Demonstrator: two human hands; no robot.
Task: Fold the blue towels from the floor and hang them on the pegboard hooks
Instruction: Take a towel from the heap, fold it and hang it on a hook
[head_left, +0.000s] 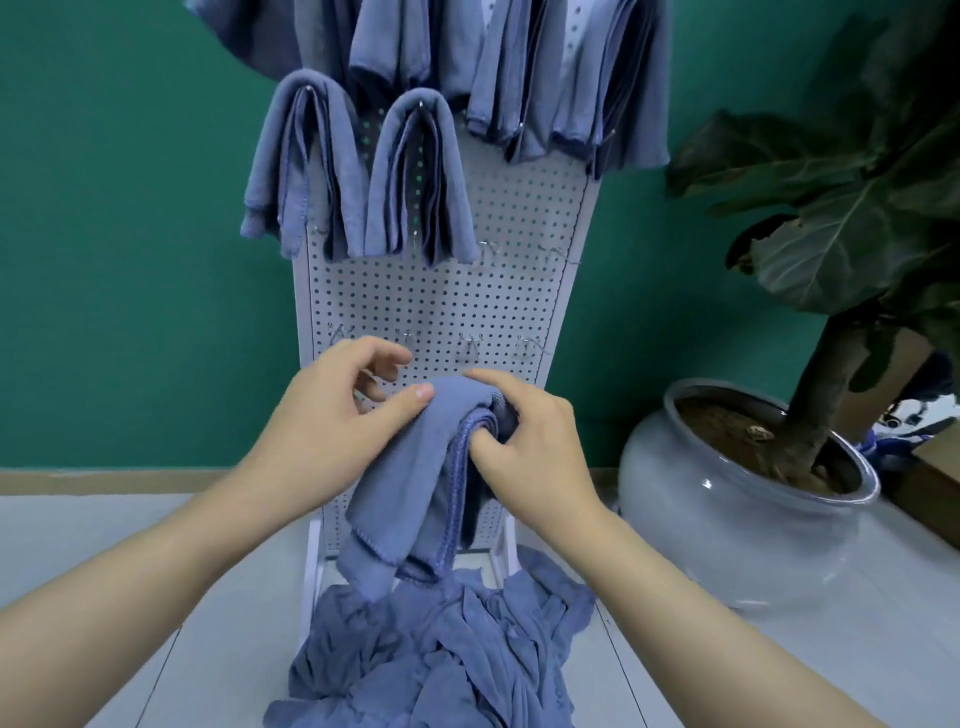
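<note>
Green wall behind the pegboard (441, 291); my left hand (332, 415) and right hand (524, 441) both pinch a folded towel (415, 483) above the floor pile (436, 654).

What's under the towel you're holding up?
Under the folded towel lies a heap of loose blue towels on the floor. The heap hides the pegboard stand's foot and whatever floor lies beneath it.

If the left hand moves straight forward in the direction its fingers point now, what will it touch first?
Most likely the white pegboard, near the bare hook just above the left hand, whose fingers point up and forward at the panel. Depth is unclear from this one view. The folded towel lies beside that line.
</note>
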